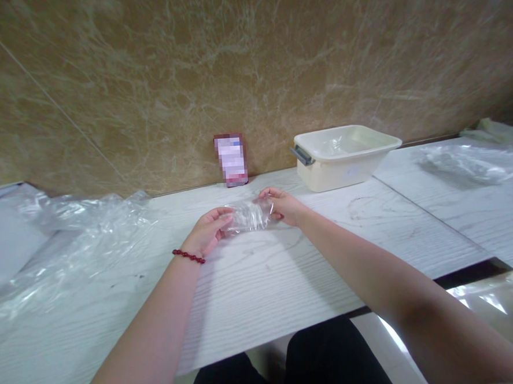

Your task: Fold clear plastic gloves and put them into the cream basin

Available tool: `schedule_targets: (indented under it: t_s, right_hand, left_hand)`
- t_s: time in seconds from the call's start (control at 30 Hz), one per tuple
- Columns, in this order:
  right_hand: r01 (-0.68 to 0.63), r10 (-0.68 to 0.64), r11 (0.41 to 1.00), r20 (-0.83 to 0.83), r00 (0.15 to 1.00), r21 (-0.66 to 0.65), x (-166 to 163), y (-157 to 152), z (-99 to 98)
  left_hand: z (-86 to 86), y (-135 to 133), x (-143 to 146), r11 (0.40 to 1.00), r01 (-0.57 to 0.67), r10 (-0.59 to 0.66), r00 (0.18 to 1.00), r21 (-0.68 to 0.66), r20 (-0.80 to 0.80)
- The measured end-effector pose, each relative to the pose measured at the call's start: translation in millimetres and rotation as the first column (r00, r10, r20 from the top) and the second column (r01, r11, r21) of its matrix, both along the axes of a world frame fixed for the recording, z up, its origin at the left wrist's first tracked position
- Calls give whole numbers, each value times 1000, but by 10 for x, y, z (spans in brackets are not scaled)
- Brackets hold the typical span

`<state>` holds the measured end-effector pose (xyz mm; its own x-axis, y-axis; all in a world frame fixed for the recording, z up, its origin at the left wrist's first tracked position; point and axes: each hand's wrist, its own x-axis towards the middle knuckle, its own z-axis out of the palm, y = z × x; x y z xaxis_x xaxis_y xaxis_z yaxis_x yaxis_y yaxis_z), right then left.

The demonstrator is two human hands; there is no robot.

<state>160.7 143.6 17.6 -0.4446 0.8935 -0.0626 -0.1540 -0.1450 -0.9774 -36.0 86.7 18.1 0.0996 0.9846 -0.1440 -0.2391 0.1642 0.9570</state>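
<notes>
My left hand (207,231) and my right hand (283,205) hold a small clear plastic bag (248,217) between them, just above the white wood-grain table (262,278). Each hand pinches one end of the bag, fingers closed on the film. The bag looks crumpled and see-through. A red bead bracelet (188,256) sits on my left wrist.
A cream plastic tub (341,155) with a grey handle stands at the back right by the marble wall. A small blurred card (231,160) leans on the wall. Loose clear plastic sheeting lies at the left (68,238) and far right (472,161).
</notes>
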Motion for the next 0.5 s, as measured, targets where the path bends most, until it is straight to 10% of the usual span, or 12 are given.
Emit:
schedule_targets:
  t_s: [0.5]
  right_hand:
    - [-100,57,973,202,978,209,26,-9,-51]
  left_hand:
    - [18,17,13,978,-141,147,989,152,-31]
